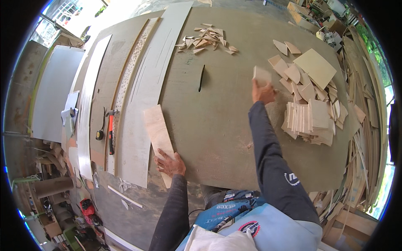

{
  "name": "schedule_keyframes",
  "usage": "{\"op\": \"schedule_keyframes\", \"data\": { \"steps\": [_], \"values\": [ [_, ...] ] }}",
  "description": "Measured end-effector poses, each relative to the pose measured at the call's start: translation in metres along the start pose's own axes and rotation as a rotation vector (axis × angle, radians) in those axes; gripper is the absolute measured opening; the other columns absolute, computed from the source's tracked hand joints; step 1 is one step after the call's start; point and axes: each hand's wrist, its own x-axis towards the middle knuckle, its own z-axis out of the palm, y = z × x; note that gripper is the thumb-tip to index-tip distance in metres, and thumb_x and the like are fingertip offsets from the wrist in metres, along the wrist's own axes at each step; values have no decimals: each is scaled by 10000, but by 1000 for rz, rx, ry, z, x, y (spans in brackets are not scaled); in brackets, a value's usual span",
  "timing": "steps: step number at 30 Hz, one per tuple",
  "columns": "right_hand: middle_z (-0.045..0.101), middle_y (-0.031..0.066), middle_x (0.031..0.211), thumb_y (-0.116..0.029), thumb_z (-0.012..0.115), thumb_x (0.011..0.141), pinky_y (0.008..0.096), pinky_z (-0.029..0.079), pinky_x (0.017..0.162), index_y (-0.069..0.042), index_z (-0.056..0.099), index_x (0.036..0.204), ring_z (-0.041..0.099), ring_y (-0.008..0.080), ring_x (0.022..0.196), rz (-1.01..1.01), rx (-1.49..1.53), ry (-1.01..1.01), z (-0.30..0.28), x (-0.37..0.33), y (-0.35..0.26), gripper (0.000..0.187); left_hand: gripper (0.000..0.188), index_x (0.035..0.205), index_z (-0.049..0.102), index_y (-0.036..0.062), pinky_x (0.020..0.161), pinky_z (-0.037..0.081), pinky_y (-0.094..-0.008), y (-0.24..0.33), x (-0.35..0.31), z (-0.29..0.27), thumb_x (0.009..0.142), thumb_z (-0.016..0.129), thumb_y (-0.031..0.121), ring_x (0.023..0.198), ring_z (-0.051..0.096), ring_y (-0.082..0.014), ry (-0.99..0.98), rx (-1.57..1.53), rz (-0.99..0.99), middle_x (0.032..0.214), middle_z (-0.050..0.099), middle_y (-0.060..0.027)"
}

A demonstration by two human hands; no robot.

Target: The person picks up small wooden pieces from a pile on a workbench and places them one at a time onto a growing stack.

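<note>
A hammer (111, 131) with an orange and black handle lies near a small black-and-yellow tool (99, 134); long planks (370, 121) crowd the far right.

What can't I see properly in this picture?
All in the head view:
The wooden piece in the right hand: blurred, so its edges look fuzzy.
Part of the long board: covered by the left hand.
The stacked pieces: they overlap, hiding how many there are.
The left sleeve: cut off by the bottom edge.
The round black-and-yellow thing: too small to make out clearly.
</note>
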Motion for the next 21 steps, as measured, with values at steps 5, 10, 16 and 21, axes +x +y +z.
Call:
{"op": "schedule_keyframes", "data": {
  "steps": [5, 10, 16, 21],
  "values": [
    [702, 146, 1105, -684, 804, 719, 548, 459, 952, -53, 724, 1155, 547, 360, 1152, -250, 497, -149, -44, -23, 15, 771, 936, 1658, 51, 157, 1205, 128, -634, 3, -5, 3, 959, 591, 468, 1541, 113, -406, -55, -39, -21, 1634, 133, -271],
    [692, 125, 1132, -700, 813, 704, 573, 387, 1003, -57, 732, 1159, 520, 336, 1169, -701, 219, -240, -32, -98, 64, 792, 927, 1662, 28, 178, 1215, 98, -636, 5, -5, -1, 972, 576, 469, 1560, 62, -405, -89, -52, -30, 1650, 97, -269],
    [583, 130, 1396, -639, 793, 734, 576, 347, 1048, -99, 688, 1268, 498, 329, 1246, -442, -25, -486, -31, -101, 50, 767, 928, 1663, 34, 183, 1217, 86, -638, 1, -3, 5, 968, 572, 483, 1561, 64, -406, -70, -57, -33, 1649, 107, -272],
    [582, 126, 1438, -612, 788, 687, 514, 337, 1077, -148, 695, 1268, 516, 315, 1291, -1669, 284, -1092, -112, -202, 80, 749, 933, 1663, 42, 180, 1221, 76, -631, 0, -3, 9, 962, 577, 483, 1557, 77, -409, -60, -58, -27, 1649, 111, -280]
  ]
}}
